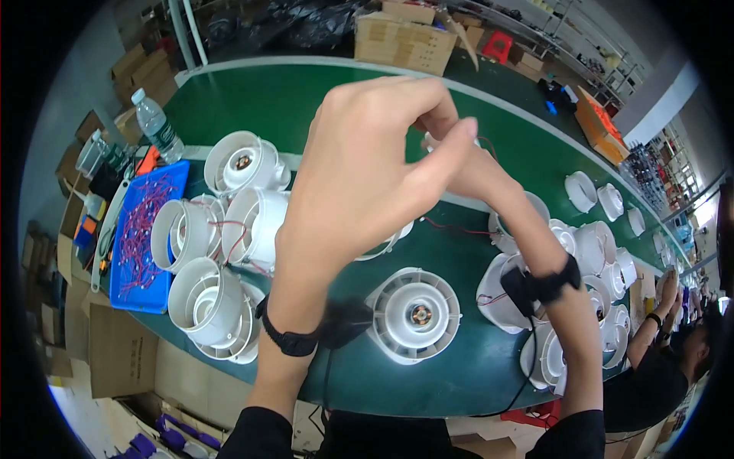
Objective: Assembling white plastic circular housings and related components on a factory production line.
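Observation:
My left hand [367,164] is raised over the bench, close to the camera. Its fingers are curled, with thumb and index nearly together; whatever they pinch cannot be made out. Behind it is my right hand [472,170], its fingers mostly hidden by the left. A thin red wire [488,144] shows beside the right fingertips. Below both hands, a round white fan housing [397,315] lies face up, with a small copper-coiled motor [420,314] at its centre. Black bands circle both wrists, each with a dark box and cable.
Several white housings crowd the left, including one cylinder [200,298], and more stand at right [592,243]. A blue tray [177,180] of red and dark wires and a water bottle [157,126] are at far left. Another person [667,390] sits at right. Cardboard boxes [401,42] lie beyond.

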The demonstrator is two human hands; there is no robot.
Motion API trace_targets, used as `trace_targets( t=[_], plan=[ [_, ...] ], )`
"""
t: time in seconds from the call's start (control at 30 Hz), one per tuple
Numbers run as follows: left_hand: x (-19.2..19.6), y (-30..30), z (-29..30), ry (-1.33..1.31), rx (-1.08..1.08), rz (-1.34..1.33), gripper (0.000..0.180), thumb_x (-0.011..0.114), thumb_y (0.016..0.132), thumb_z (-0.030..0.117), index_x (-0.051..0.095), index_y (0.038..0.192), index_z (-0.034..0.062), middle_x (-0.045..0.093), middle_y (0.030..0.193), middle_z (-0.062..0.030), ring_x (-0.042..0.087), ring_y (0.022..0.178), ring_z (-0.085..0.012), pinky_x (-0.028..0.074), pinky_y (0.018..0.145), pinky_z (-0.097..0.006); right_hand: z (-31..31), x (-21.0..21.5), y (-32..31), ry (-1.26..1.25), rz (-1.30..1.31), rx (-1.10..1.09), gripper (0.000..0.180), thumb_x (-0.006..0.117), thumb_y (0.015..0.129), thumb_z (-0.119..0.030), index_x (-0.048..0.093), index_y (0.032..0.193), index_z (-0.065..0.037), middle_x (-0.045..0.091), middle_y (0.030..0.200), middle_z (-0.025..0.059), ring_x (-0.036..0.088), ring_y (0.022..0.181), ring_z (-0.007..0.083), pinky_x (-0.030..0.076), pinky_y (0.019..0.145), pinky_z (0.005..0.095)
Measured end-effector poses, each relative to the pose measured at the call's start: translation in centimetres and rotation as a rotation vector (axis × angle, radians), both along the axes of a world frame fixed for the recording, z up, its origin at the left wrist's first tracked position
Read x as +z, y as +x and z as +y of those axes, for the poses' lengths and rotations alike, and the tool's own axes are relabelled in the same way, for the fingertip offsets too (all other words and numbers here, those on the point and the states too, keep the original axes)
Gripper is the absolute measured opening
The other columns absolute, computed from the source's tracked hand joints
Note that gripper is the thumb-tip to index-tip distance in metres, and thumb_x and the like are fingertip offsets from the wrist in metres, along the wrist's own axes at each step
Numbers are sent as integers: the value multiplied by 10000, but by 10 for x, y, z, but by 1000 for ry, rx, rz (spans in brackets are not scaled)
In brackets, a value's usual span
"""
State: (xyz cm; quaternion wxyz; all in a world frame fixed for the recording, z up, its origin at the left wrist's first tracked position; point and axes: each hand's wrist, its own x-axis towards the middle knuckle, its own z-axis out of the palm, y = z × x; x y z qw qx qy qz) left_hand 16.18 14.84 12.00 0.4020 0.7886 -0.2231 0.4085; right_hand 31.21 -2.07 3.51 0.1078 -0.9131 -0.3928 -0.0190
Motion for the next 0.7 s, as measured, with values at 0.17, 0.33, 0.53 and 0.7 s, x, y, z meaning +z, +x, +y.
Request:
trace_targets(
  t=[0.17,0.33,0.53,0.7],
  plan=[
    [-6,0,12,7,58,65,238,695,828,144,610,713,-46,592,610,-80,540,581,-134,452,609,-261,-15,27,-131,-170,283,229,736,726,788,-447,472,1366,-67,509,1348,233,508,1233,391,438,1006,473],
    [-2,5,-2,13,42,55,236,679,838,158,623,727,-43,605,619,-78,559,592,-135,470,627,-269,-33,-2,-191,-282,102,349,895,752,724,-517,375,1461,-176,337,1441,302,406,1270,524,483,883,580],
    [-3,5,-10,-3,0,102,216,678,838,146,637,743,-43,623,634,-77,586,611,-140,482,643,-268,-28,-11,-182,-267,249,335,1031,769,690,-506,242,1525,-206,315,1427,318,377,1267,534,492,862,574],
    [-2,4,-6,-46,20,160,176,677,841,123,652,774,-37,637,655,-84,608,627,-147,485,633,-268,-30,18,-194,-249,337,214,1070,784,663,-474,237,1524,-151,325,1407,336,365,1281,520,464,953,543]
  ],
)
